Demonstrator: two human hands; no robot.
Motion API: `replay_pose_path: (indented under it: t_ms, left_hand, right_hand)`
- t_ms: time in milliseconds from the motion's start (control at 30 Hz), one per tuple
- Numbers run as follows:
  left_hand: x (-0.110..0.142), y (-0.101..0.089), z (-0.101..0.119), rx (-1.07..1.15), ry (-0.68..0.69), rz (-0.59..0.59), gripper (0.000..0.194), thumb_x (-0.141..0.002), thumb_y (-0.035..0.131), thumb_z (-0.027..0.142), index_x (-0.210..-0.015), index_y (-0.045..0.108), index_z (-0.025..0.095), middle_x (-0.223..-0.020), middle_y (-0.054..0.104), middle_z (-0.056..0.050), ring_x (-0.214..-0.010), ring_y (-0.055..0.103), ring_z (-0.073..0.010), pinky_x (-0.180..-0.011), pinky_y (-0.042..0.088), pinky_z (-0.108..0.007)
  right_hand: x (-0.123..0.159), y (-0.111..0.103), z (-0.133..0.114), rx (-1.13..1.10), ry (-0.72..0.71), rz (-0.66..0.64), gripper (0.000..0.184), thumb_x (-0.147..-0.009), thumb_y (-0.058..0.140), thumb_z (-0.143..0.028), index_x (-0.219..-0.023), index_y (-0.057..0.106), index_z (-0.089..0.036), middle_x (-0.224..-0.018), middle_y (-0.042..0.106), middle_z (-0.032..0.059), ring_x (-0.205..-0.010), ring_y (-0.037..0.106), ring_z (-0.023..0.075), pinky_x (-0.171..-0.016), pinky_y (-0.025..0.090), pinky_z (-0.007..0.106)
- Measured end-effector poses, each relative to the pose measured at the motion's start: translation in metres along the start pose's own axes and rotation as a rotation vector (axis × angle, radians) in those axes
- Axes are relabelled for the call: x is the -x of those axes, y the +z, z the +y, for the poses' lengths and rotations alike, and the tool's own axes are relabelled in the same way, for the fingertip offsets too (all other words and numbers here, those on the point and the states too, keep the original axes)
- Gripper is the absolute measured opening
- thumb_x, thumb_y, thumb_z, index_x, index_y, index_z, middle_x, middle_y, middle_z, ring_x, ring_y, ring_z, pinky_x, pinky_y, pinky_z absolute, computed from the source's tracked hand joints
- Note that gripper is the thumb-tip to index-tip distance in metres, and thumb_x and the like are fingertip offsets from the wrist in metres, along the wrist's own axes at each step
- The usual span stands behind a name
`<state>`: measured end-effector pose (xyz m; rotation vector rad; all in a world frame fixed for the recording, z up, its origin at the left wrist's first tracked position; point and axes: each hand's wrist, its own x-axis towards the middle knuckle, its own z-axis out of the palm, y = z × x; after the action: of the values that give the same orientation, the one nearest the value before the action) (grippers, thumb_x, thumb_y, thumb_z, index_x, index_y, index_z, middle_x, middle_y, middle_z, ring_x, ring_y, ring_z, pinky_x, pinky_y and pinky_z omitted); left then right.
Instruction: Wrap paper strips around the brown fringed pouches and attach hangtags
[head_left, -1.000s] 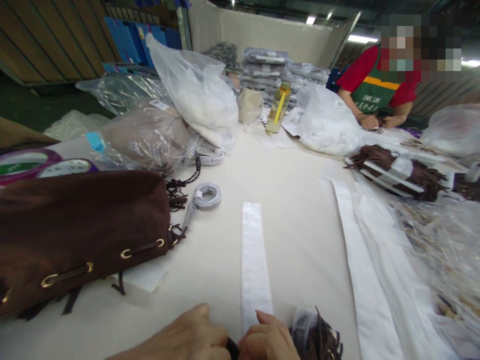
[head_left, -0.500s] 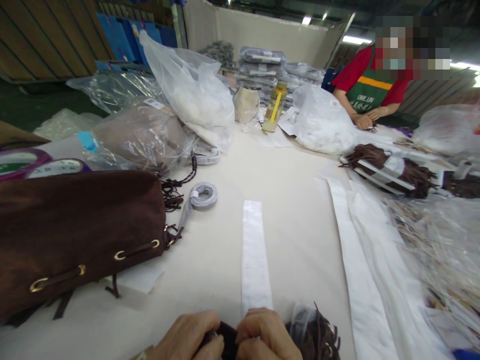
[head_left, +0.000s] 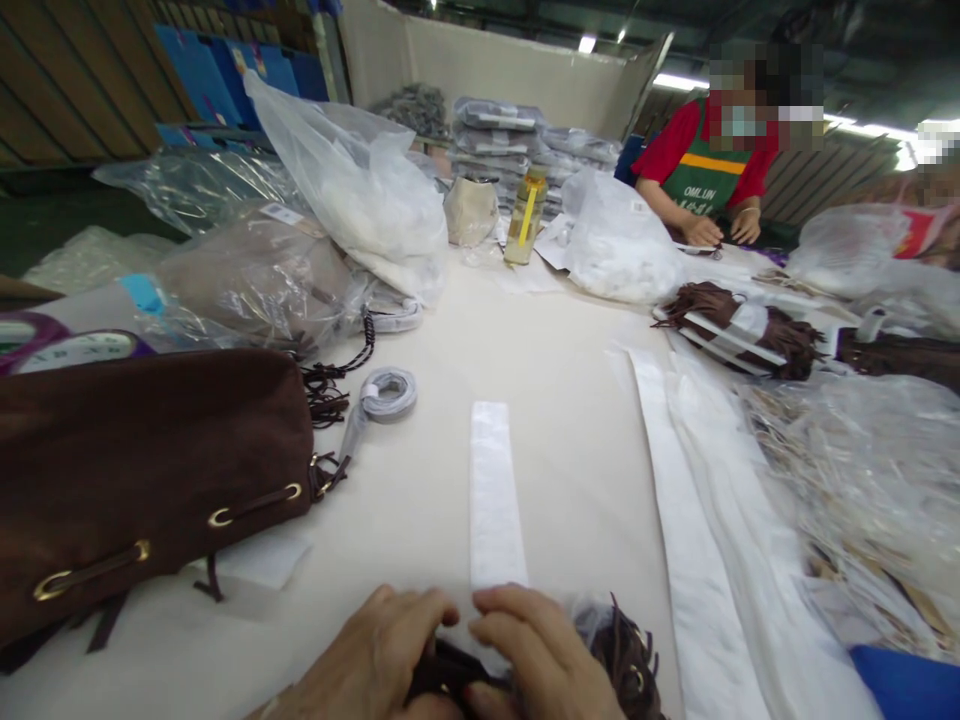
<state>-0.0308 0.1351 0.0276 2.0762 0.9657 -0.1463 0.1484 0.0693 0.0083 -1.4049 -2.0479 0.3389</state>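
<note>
My left hand (head_left: 367, 655) is at the bottom edge, its fingers closed round a dark brown leather-like piece (head_left: 454, 668). My right hand (head_left: 544, 655) holds the same piece from the other side, its fingers bent over the near end of a white strip (head_left: 495, 490). The strip lies flat, stretching away from me along the table (head_left: 577, 420). Dark brown tassels with a metal eyelet (head_left: 630, 655) lie just right of my right hand, partly wrapped in clear plastic. My palms and the lower part of the piece are hidden.
On the left lies a brown drawstring bag (head_left: 150, 480), with a grey coiled strap (head_left: 388, 393) beside it. Long white strips (head_left: 697, 560) run down the right. Plastic bags (head_left: 622, 245) and a yellow-capped bottle (head_left: 526, 215) stand farther back. A co-worker (head_left: 709, 170) works at the far right.
My fingers have loosened and risen from their tight pinch, and the right ones now reach over the white strip's end. The whole view has shifted slightly, moving the table things left.
</note>
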Motion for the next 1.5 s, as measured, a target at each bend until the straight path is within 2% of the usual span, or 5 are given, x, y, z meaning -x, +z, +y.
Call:
replay_pose_path:
  t_ms: [267, 667, 833, 1133, 1500]
  left_hand:
    - [-0.006, -0.024, 0.022, -0.169, -0.013, -0.175, 0.019, -0.079, 0.045, 0.03, -0.088, 0.056, 0.017, -0.101, 0.056, -0.008, -0.095, 0.051, -0.0227, -0.085, 0.04, -0.035]
    - [-0.033, -0.009, 0.033, -0.141, -0.301, -0.101, 0.02, -0.053, 0.056, 0.018, -0.072, 0.056, 0.016, -0.073, 0.061, -0.002, -0.068, 0.054, -0.0174, -0.05, 0.031, -0.023]
    - [-0.024, -0.012, 0.033, -0.063, -0.186, -0.18, 0.016, -0.073, 0.049, 0.029, -0.076, 0.06, 0.018, -0.069, 0.059, 0.003, -0.067, 0.054, -0.0141, -0.053, 0.036, -0.021]
    - [-0.033, 0.001, 0.035, -0.271, -0.284, -0.079, 0.023, -0.085, 0.057, 0.035, -0.086, 0.058, 0.012, -0.081, 0.059, -0.001, -0.073, 0.058, -0.0142, -0.067, 0.049, -0.031]
    - [-0.008, 0.006, 0.071, -0.464, -0.037, 0.227, 0.012, -0.082, 0.057, 0.026, -0.086, 0.061, 0.015, -0.089, 0.064, -0.006, -0.092, 0.058, -0.0218, -0.086, 0.042, -0.042]
  right_hand:
    - [0.015, -0.028, 0.018, 0.181, 0.192, -0.265, 0.012, -0.088, 0.05, -0.022, -0.077, 0.056, -0.02, -0.075, 0.061, 0.0009, -0.074, 0.055, 0.0179, -0.073, 0.038, 0.032]
    - [0.024, -0.01, 0.023, 0.501, 0.241, -0.102, 0.024, -0.085, 0.057, -0.025, -0.063, 0.058, -0.018, -0.063, 0.061, 0.001, -0.065, 0.055, 0.0164, -0.069, 0.026, 0.03]
    - [0.025, -0.008, 0.022, 0.517, 0.298, -0.15, 0.025, -0.088, 0.052, -0.029, -0.069, 0.062, -0.018, -0.069, 0.066, 0.0037, -0.071, 0.059, 0.0178, -0.071, 0.027, 0.031]
    - [0.021, -0.011, 0.012, 0.493, 0.377, -0.233, 0.031, -0.093, 0.041, -0.034, -0.084, 0.064, -0.015, -0.086, 0.068, 0.0104, -0.085, 0.06, 0.0221, -0.08, 0.03, 0.035]
    - [0.042, -0.051, -0.005, 0.372, 0.425, -0.362, 0.04, -0.091, 0.041, -0.045, -0.086, 0.067, -0.015, -0.093, 0.068, 0.0126, -0.093, 0.06, 0.0244, -0.083, 0.036, 0.036]
